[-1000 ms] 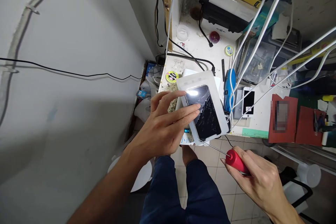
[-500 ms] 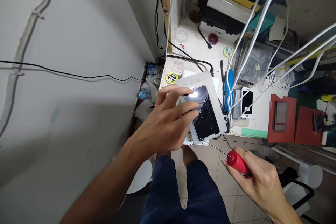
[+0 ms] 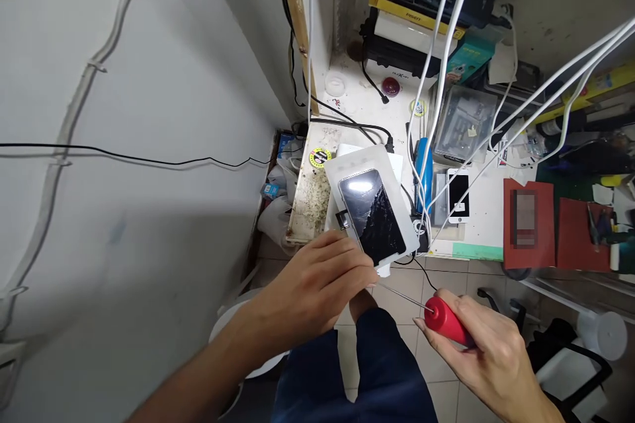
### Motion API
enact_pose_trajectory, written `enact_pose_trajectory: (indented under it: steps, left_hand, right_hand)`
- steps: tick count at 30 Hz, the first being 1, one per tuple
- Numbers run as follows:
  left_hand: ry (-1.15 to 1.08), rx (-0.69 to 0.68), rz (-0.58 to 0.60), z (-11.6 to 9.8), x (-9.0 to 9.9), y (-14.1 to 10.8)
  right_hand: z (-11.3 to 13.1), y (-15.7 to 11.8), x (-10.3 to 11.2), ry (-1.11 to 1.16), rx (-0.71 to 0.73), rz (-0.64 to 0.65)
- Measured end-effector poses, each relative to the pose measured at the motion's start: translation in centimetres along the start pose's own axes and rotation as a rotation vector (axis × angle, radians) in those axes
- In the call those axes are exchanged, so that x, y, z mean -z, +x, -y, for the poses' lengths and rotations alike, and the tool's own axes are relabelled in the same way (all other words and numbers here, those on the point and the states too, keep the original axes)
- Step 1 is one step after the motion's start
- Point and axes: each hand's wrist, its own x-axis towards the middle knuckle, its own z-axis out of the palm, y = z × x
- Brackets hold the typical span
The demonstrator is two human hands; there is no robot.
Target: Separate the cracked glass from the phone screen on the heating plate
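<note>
A phone screen (image 3: 373, 215) with a cracked, dark glass lies on a pale flat pad (image 3: 394, 175) at the bench's near edge. My left hand (image 3: 325, 277) has its fingers drawn together at the screen's lower edge, by the tip of a thin metal shaft. What those fingers pinch, if anything, is hidden. My right hand (image 3: 489, 344) is wrapped round the red handle of a thin-shafted tool (image 3: 449, 322), its shaft pointing left toward my left fingertips. A small dark piece (image 3: 342, 219) sits at the screen's left edge.
White cables (image 3: 436, 89) hang across the bench (image 3: 491, 238). To the right lie a blue tool (image 3: 424, 172), a white phone (image 3: 458, 195) and red mats (image 3: 528, 254). Boxes (image 3: 411, 26) are stacked behind. A wall (image 3: 149, 244) stands at left.
My left hand has moved from the screen's upper left down to its lower edge, uncovering the glass. The right hand keeps hold of the red-handled tool. The view has shifted slightly.
</note>
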Motion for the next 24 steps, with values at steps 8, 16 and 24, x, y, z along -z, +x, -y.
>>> enact_pose_trajectory:
  steps: [8, 16, 24]
  left_hand:
    - [0.055, 0.167, -0.18, -1.0, 0.4, -3.6]
    - [0.314, 0.596, -0.232, 4.9, 0.5, -5.6]
    - [0.42, 0.688, -0.195, 9.0, -1.7, -4.6]
  right_hand:
    - [0.3, -0.6, -0.6, 0.009, 0.06, 0.031]
    - [1.3, -0.2, -1.5, 0.066, -0.037, -0.015]
    - [1.7, 0.8, -3.2, 0.038, -0.145, -0.066]
